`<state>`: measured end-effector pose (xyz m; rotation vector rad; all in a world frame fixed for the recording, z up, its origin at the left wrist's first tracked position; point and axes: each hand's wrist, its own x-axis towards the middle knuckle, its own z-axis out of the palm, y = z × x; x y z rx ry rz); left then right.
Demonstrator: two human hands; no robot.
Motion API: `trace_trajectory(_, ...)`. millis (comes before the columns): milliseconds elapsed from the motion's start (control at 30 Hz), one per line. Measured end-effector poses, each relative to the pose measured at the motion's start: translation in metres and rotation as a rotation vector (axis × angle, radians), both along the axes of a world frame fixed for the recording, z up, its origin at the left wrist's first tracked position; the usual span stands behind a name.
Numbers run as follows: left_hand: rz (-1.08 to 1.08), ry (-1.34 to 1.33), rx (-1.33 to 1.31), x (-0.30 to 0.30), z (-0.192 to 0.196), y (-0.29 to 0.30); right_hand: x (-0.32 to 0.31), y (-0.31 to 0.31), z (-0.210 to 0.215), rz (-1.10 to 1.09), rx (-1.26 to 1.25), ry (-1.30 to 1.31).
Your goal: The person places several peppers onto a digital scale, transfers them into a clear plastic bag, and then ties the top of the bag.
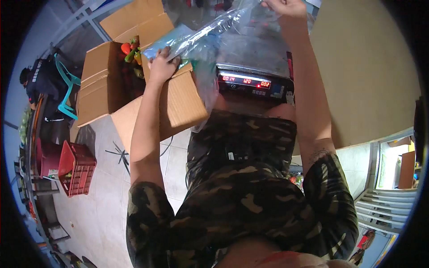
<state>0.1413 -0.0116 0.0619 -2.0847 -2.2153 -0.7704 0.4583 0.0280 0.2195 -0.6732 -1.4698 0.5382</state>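
Note:
A clear plastic bag (223,27) stretches between my hands above the scale. My right hand (286,7), at the far edge of the view, pinches one end of it. Over the right side of an open cardboard box (181,100), my left hand (163,66) has its fingers curled on the plastic at the bag's other end. Bluish and green plastic (178,38) lies bunched under and beside that hand. Red, orange and green peppers (134,52) show inside the box, partly hidden by its flaps.
A digital scale (250,85) with a lit red display stands in front of me. On the right is a large tan board (371,71). A red crate (78,169) sits on the tiled floor at left, near a teal chair (67,89) and another person (42,78) in dark clothing.

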Motion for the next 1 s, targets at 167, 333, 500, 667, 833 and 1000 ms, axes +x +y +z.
trace_trajectory(167, -0.199, -0.031, 0.013, 0.043, 0.070, -0.034, 0.047, -0.010, -0.007, 0.158, -0.115, -0.147)
trace_trajectory(333, -0.954, -1.366, -0.230, 0.091, 0.121, -0.061, 0.020, -0.037, -0.019, 0.203, -0.132, -0.113)
trace_trajectory(500, -0.768, -1.250, -0.381, 0.143, 0.129, -0.057, 0.003, -0.054, -0.022, 0.265, -0.208, -0.244)
trace_trajectory(667, -0.510, -1.054, -0.125, 0.161, 0.126, -0.060, 0.008, -0.067, -0.020, 0.477, -0.407, -0.016)
trace_trajectory(833, -0.443, -0.826, 0.177, 0.163, 0.108, -0.058, 0.005, -0.080, -0.023, 0.243, -0.424, -0.300)
trace_trajectory(1000, -0.468, -0.586, 0.263, 0.163, 0.110, -0.067, 0.004, -0.082, -0.030, 0.254, -0.444, -0.377)
